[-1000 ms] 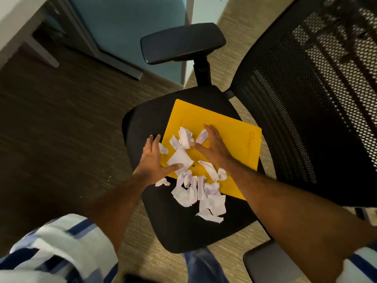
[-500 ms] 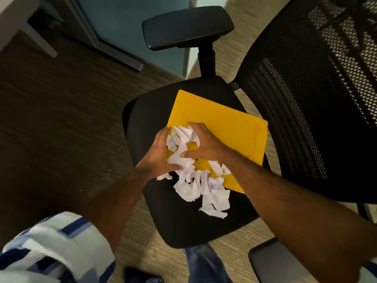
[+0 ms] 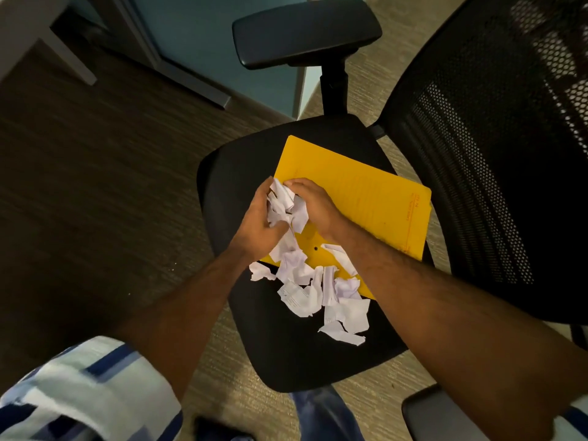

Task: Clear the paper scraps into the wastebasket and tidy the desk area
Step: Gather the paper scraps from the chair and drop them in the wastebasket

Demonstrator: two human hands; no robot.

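Note:
White torn paper scraps lie on a black office chair seat (image 3: 286, 354), partly over a yellow folder (image 3: 366, 202). My left hand (image 3: 254, 221) and my right hand (image 3: 315, 205) are cupped together over the folder and grip a bunch of scraps (image 3: 286, 202) between them. Several loose scraps (image 3: 321, 294) remain spread on the seat and the folder's near corner, just below my wrists. No wastebasket is in view.
The chair's mesh backrest (image 3: 496, 154) rises on the right and one armrest (image 3: 305, 30) sits at the far side; a second armrest (image 3: 439, 415) is at the near right. Carpeted floor (image 3: 95, 202) spreads to the left, with a desk leg (image 3: 66, 55) at the top left.
Both hands went from lying flat and apart on the scraps to closing together and gathering a bunch between them, lifted slightly off the folder.

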